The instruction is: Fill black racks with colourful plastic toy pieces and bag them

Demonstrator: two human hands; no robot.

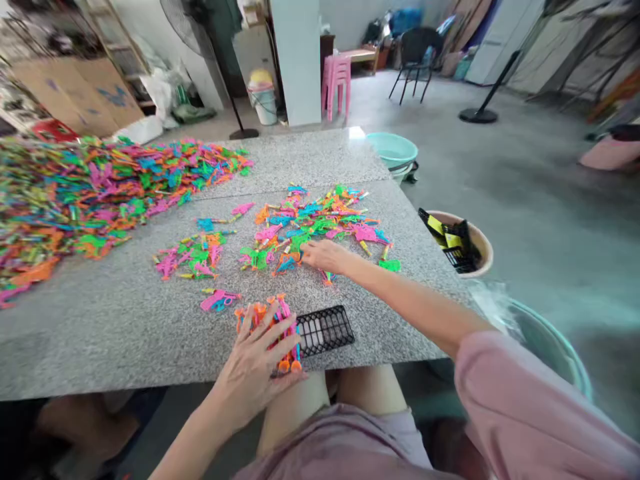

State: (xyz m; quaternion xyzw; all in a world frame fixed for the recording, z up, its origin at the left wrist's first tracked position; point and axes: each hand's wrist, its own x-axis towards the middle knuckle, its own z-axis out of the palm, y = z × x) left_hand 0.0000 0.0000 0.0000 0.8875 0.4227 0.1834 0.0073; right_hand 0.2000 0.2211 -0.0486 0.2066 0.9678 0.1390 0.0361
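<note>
My left hand (260,353) lies with fingers spread over a row of colourful plastic toy guns (283,308) in one end of a black plastic basket (327,330) at the table's near edge. The thumb is on the near side. At the other end, the basket's lattice shows uncovered. My right hand (323,257) reaches into a loose heap of toy guns (320,220), its fingers pinched at a toy gun that they partly hide. The guns are pink, green, blue and orange, several with yellow tips. A pink toy gun (219,299) lies beyond my left hand.
A small cluster of toy guns (195,255) lies left of the heap. A large pile (100,193) covers the table's far left. Right of the granite table (150,333) stand a turquoise basin (393,148) and a tub (484,257) holding black baskets.
</note>
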